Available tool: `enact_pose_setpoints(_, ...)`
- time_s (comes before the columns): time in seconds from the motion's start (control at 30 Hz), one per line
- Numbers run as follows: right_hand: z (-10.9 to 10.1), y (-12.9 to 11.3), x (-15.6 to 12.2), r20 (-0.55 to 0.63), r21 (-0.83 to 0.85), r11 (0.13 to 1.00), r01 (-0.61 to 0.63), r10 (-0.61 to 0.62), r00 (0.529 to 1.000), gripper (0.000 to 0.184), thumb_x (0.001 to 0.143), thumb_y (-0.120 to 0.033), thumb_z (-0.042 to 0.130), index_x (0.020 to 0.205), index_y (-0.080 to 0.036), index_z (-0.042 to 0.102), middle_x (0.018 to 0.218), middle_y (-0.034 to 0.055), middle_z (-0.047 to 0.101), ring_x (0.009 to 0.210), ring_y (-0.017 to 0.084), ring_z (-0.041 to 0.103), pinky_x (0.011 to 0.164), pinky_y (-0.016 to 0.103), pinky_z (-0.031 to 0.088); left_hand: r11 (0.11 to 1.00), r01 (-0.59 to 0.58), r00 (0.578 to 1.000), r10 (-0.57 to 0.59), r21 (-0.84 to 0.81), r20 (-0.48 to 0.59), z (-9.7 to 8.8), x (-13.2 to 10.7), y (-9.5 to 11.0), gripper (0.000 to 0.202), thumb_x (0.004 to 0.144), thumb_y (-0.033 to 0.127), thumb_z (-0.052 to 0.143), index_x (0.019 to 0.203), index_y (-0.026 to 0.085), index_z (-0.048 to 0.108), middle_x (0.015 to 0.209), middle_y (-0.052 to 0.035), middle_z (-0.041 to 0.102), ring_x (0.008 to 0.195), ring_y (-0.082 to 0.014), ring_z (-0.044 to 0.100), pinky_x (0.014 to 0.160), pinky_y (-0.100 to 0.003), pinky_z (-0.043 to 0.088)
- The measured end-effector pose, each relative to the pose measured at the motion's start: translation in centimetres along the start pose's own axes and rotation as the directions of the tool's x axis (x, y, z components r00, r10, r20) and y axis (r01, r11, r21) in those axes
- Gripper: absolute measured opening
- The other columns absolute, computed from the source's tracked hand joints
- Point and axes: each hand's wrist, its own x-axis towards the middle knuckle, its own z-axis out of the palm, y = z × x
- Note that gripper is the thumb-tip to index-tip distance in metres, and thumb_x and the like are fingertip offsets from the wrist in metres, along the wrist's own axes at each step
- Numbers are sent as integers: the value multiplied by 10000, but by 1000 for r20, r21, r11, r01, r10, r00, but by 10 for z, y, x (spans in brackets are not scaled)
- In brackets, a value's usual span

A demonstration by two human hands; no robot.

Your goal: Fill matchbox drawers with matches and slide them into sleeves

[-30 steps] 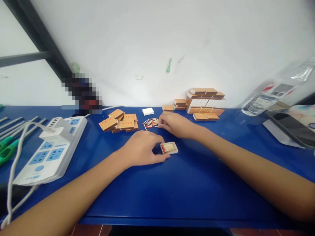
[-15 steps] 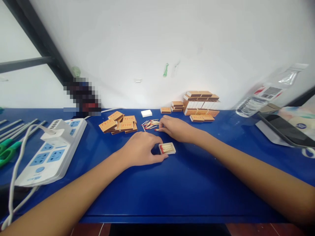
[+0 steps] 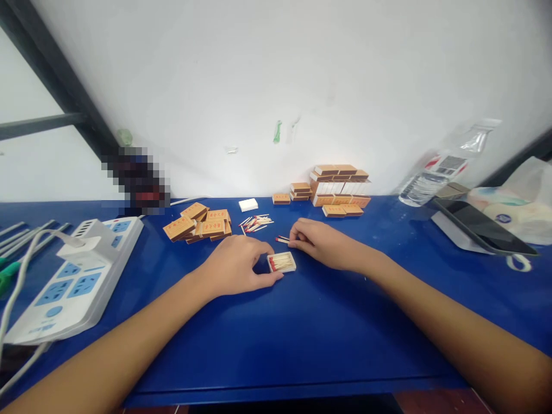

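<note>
My left hand (image 3: 241,264) grips the left end of a small white matchbox tray (image 3: 292,266) between thumb and forefinger. Red-tipped matches (image 3: 281,263) lie side by side in that tray, which rests on the blue table. Just behind and to the right, my right hand (image 3: 311,241) pinches a couple of matches (image 3: 282,239), their red heads pointing left. A loose heap of matches (image 3: 256,223) lies farther back. Behind the heap is a white tray (image 3: 248,204), its inside not visible from here. To the left, orange matchboxes (image 3: 212,224) are piled unevenly.
Matchboxes (image 3: 340,194) stand stacked against the wall, with smaller groups beside them. A white power strip (image 3: 81,287) with a plugged-in cable occupies the left. At the right are a clear plastic bottle (image 3: 444,167), a phone (image 3: 483,224) and a plastic-wrapped roll (image 3: 500,215).
My right hand has drawn back from the heap towards the tray in my left hand, carrying matches. The left hand keeps its hold. The whole view has shifted slightly.
</note>
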Motion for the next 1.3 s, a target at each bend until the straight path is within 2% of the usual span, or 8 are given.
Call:
enact_pose_setpoints(0.13, -2, 5, -2, -94, 6, 1000, 27, -26, 995, 137, 1025, -334, 592, 976, -208, 616, 922, 27, 591, 784, 171, 532, 715, 299, 406, 1000, 9, 1000, -9, -15, 9, 1, 1, -3, 334, 855, 517, 732, 1025, 239, 805, 573, 49, 579, 517, -110, 504, 546, -270, 290)
enact_pose_setpoints(0.23, 0, 9, -2, -74, -5, 1000, 20, -20, 997, 143, 1014, -343, 618, 967, -208, 614, 930, 26, 590, 777, 168, 532, 703, 299, 404, 1000, 9, 1000, -9, -23, 11, 0, 2, -7, 350, 861, 534, 728, 1043, 243, 801, 576, 52, 583, 516, -107, 509, 543, -267, 302)
enact_pose_setpoints(0.33, 3, 12, -2, -48, -19, 1000, 2, -3, 999, 153, 1030, -310, 586, 921, -204, 595, 939, 34, 600, 782, 167, 544, 706, 301, 405, 1000, 11, 999, -11, -6, -40, -2, 3, -9, 364, 861, 547, 730, 1042, 238, 798, 562, 56, 567, 512, -104, 507, 538, -266, 306)
enact_pose_setpoints(0.63, -3, 12, -2, -30, -67, 996, -60, 58, 998, 114, 1025, -266, 574, 932, -204, 598, 973, 53, 628, 807, 181, 571, 728, 314, 423, 1000, -16, 999, 16, 0, -43, -6, 0, -4, 334, 848, 505, 761, 1065, 255, 801, 549, 67, 546, 491, -94, 486, 529, -252, 315)
enact_pose_setpoints(0.83, -1, 14, -3, -58, -87, 996, -32, 27, 998, 134, 1027, -277, 545, 923, -205, 587, 985, 66, 637, 795, 182, 573, 712, 317, 426, 1000, -15, 997, 15, 4, -81, -8, 0, -5, 341, 837, 510, 774, 1045, 241, 800, 544, 71, 518, 495, -92, 479, 537, -257, 321)
enact_pose_setpoints(1.03, 1, 14, -2, -77, -90, 996, -21, 14, 997, 89, 1021, -246, 543, 956, -210, 593, 982, 57, 632, 817, 188, 582, 733, 315, 428, 1000, -14, 997, 13, -15, -71, -8, 1, -5, 333, 833, 502, 778, 1025, 231, 801, 537, 75, 510, 490, -85, 472, 532, -251, 325)
enact_pose_setpoints(1.2, 4, 22, -2, -92, -125, 992, 3, -15, 996, 115, 1038, -255, 523, 957, -203, 587, 1014, 71, 639, 839, 196, 595, 744, 317, 435, 1000, -26, 998, 25, -16, -55, -10, 1, -5, 320, 831, 490, 783, 1030, 240, 806, 532, 77, 498, 485, -85, 468, 525, -252, 319)
enact_pose_setpoints(1.3, 2, 27, -2, -124, -149, 989, -6, -12, 992, 137, 1051, -284, 497, 975, -205, 579, 1040, 88, 641, 859, 213, 606, 750, 329, 439, 1000, -23, 995, 22, -6, -95, -11, 1, -6, 335, 826, 490, 787, 1035, 228, 807, 536, 73, 504, 487, -89, 469, 529, -254, 328)
